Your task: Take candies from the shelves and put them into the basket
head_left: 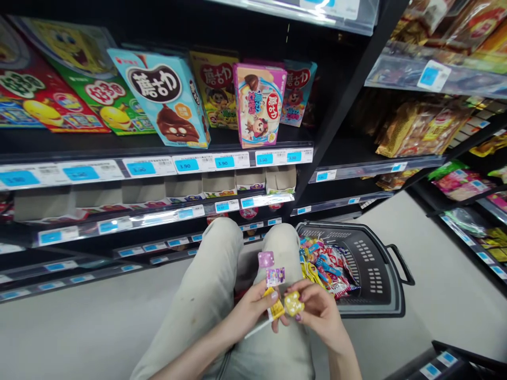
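My left hand [253, 306] is closed on a small yellow-orange packet [276, 304], the thumb across its face. A white strip sticks out below that hand. Between the fingertips of my right hand [319, 309] is a small yellow piece with pale dots [293, 304], close beside the packet. Just beyond my hands, on or above my right thigh, are a purple dotted piece [265, 258] and a small purple printed card or packet [275, 276]. What supports these two I cannot tell. My knees are bent in pale trousers [198, 295].
A dark shopping basket [368, 309] with several colourful wrapped snacks [328, 264] stands at my right knee. Ahead, shelves hold a blue snack box [162, 97], a pink box [259, 105] and open cartons [219, 184]. Bagged bread [425, 129] lies on the right shelf.
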`<control>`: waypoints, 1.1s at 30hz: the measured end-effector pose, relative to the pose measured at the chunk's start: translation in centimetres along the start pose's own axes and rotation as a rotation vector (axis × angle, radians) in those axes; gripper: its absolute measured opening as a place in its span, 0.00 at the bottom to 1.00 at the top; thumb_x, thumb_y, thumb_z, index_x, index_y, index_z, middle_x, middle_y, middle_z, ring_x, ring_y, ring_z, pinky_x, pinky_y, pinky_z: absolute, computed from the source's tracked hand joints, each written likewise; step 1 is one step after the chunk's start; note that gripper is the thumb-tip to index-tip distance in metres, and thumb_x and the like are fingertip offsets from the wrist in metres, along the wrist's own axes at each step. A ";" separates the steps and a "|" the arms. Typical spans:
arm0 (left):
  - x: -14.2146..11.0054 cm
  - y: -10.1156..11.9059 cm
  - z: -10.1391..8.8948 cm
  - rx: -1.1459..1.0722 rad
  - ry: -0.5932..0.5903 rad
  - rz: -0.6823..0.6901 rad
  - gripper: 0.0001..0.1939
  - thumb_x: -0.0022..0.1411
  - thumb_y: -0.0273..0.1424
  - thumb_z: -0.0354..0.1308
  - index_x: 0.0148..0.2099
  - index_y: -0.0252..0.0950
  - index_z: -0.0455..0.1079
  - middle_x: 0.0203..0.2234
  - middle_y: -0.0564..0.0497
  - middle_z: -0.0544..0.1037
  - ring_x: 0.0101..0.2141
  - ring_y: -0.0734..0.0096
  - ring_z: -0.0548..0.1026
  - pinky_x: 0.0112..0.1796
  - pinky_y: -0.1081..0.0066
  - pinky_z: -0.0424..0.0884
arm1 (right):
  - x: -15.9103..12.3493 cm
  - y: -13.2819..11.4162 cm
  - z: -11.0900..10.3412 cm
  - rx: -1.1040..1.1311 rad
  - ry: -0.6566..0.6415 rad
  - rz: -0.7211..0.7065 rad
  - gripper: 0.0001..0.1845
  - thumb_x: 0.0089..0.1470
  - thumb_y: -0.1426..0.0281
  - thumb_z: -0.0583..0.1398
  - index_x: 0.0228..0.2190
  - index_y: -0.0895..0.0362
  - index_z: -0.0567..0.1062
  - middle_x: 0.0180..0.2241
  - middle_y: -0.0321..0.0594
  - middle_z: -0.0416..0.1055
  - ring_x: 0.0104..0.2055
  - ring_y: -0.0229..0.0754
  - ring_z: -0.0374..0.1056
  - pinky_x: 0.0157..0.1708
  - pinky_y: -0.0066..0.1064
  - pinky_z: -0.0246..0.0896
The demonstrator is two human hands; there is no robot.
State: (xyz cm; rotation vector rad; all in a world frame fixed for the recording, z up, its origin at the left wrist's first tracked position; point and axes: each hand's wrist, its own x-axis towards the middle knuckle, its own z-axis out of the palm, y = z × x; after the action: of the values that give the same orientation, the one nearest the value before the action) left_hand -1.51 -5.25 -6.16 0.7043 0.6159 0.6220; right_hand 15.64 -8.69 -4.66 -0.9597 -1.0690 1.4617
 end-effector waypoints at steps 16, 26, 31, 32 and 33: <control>-0.8 -0.1 0.4 0.536 0.437 0.191 0.12 0.60 0.40 0.52 0.32 0.35 0.64 0.18 0.55 0.73 0.17 0.75 0.69 0.22 0.76 0.65 | 0.6 2.8 3.0 0.106 0.318 0.115 0.20 0.47 0.60 0.64 0.42 0.51 0.67 0.41 0.41 0.66 0.40 0.44 0.65 0.37 0.33 0.64; -1.7 -1.4 -1.9 0.676 0.611 0.352 0.02 0.51 0.32 0.61 0.30 0.41 0.72 0.26 0.48 0.77 0.31 0.60 0.74 0.36 0.68 0.66 | -1.3 3.7 8.0 -0.083 0.134 0.403 0.21 0.46 0.52 0.60 0.22 0.56 0.62 0.17 0.28 0.56 0.15 0.30 0.49 0.13 0.22 0.47; -1.6 -0.9 -1.5 0.715 0.627 0.303 0.06 0.55 0.34 0.57 0.29 0.38 0.69 0.22 0.49 0.74 0.27 0.64 0.72 0.32 0.71 0.65 | -1.0 3.3 8.4 -0.220 0.192 0.360 0.16 0.51 0.57 0.56 0.22 0.56 0.61 0.17 0.30 0.57 0.16 0.31 0.51 0.14 0.22 0.46; -1.5 -0.6 -1.1 0.673 0.629 0.276 0.08 0.57 0.36 0.56 0.30 0.37 0.68 0.23 0.49 0.75 0.25 0.66 0.71 0.30 0.71 0.64 | -1.1 3.4 8.4 -0.233 0.194 0.330 0.16 0.52 0.58 0.55 0.22 0.56 0.61 0.17 0.30 0.56 0.17 0.31 0.50 0.14 0.22 0.44; -1.4 -0.2 -0.7 0.604 0.621 0.245 0.09 0.57 0.38 0.54 0.31 0.37 0.67 0.23 0.49 0.75 0.23 0.68 0.70 0.28 0.72 0.64 | -1.2 3.5 8.3 -0.234 0.193 0.304 0.16 0.54 0.58 0.54 0.23 0.56 0.61 0.17 0.30 0.56 0.17 0.31 0.49 0.15 0.23 0.42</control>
State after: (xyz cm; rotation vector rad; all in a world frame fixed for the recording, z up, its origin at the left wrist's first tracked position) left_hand -2.83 -6.04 -6.36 1.1732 1.3383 0.9042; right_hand 6.99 -11.12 -5.66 -1.4509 -0.9965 1.4688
